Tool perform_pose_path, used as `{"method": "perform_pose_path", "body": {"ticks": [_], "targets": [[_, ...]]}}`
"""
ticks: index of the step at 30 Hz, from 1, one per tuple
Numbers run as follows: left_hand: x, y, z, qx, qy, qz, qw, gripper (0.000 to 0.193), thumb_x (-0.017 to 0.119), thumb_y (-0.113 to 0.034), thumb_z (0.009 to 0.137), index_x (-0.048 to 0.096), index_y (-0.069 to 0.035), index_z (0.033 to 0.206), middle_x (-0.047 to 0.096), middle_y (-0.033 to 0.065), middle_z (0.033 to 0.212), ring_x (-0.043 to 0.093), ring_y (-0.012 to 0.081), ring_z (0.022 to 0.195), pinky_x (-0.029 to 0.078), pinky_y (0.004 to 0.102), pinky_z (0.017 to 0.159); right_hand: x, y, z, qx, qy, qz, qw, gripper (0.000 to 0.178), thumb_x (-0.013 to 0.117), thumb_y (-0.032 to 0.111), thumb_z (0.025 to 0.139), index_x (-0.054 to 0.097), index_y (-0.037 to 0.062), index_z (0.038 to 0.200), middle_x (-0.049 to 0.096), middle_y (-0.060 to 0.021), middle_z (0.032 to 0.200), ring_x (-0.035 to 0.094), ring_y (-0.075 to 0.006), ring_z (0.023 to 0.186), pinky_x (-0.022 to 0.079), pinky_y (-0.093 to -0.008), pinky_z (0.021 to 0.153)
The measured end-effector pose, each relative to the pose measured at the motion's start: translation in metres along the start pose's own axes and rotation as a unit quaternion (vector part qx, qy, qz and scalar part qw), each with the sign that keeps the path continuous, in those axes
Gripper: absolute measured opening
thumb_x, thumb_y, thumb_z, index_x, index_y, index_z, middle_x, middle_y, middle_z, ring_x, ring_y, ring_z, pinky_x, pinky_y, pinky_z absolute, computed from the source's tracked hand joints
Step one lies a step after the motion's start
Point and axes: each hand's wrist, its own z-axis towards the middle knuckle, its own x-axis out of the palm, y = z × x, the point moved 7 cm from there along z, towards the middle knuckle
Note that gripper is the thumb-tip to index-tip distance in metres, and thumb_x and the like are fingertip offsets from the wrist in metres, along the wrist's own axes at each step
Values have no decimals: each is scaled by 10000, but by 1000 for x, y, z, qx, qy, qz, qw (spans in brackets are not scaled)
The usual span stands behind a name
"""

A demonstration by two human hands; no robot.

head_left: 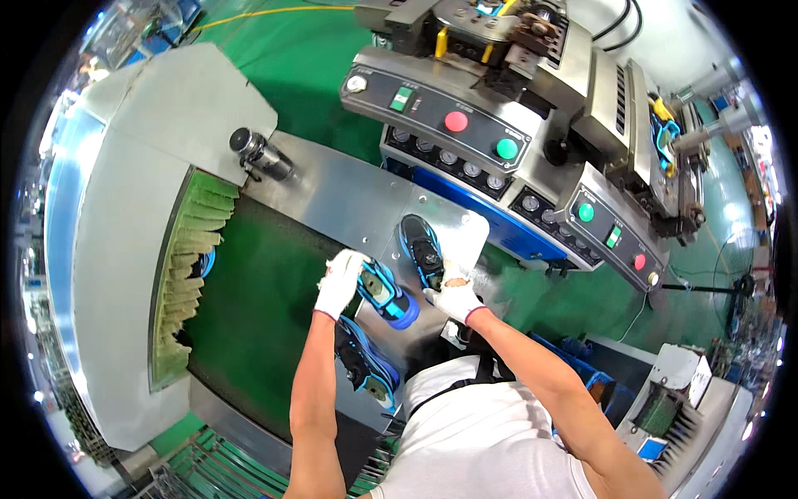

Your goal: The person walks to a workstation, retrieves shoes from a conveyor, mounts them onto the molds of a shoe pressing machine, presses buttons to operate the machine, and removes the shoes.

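My left hand [337, 284], in a white glove, is closed at the edge of a black-and-blue sneaker [399, 311] with a bright blue heel; its fingertips are partly hidden. A second sneaker [421, 252], dark with blue trim, rests on the metal table just left of my right hand [455, 299]. That hand, gloved too, closes at the lower end of a pale white piece [465, 241], whose kind I cannot make out. Below my left hand, another black-and-blue sneaker [366, 363] lies near the table's edge.
A green conveyor belt [258, 287] runs at the left, from a grey machine housing with a fringed curtain [195, 258]. A dark bottle [262, 154] stands on the metal tabletop [341, 187]. Beyond it are press machines with a button panel [436, 112] and another panel [611, 224].
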Motion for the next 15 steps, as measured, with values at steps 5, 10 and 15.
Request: {"method": "perform_pose_path", "body": {"ticks": [5,10,15], "targets": [[56,-2,-49,66,32,198,977,198,660,-237,908,684,-47,962,677,144,972,667,332,929,525,425,833,-1,5,4,-38,-118,-9,992,1036,799,382,772,267,-72,1536,385,-252,1546,370,-345,1458,300,-365,1207],[103,-19,-104,-5,-208,128,970,668,839,-221,772,541,-34,1340,569,210,1344,585,370,1210,433,459,1081,-32,-12,20,28,-130,8,991,590,684,253,752,513,-11,1250,674,-242,1049,681,-402,968,536,-457,871],[148,-4,-107,-141,-307,37,940,965,883,-147,702,342,40,1479,456,253,1424,520,416,1264,417,458,1100,-70,-58,-8,93,-43,164,981,1085,781,599,694,423,-156,1387,595,-344,1299,620,-393,1208,498,-413,1019]]}}
